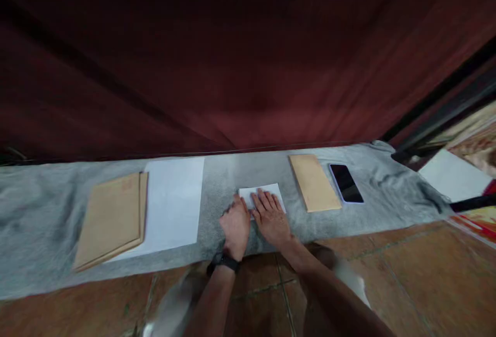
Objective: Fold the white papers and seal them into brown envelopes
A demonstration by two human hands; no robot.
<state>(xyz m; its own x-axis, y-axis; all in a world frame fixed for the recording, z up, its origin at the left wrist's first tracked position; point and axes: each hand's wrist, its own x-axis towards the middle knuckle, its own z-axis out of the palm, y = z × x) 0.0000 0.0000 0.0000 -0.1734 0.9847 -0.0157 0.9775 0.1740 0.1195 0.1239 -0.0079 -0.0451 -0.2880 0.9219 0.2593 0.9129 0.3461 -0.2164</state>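
Note:
A small folded white paper (267,193) lies on a grey cloth (39,223) spread over the floor. My right hand (271,218) lies flat on the paper's near part, fingers stretched out and pressing it down. My left hand (235,226) rests beside it at the paper's left edge, fingers together and curled down onto the cloth; a black watch sits on that wrist. Neither hand lifts anything.
A stack of brown envelopes (110,218) lies at the left on white sheets (174,202). A single brown envelope (313,182) and a black phone (346,183) lie at the right. A dark red curtain (232,68) hangs behind. Brown floor tiles (406,270) run along the near side.

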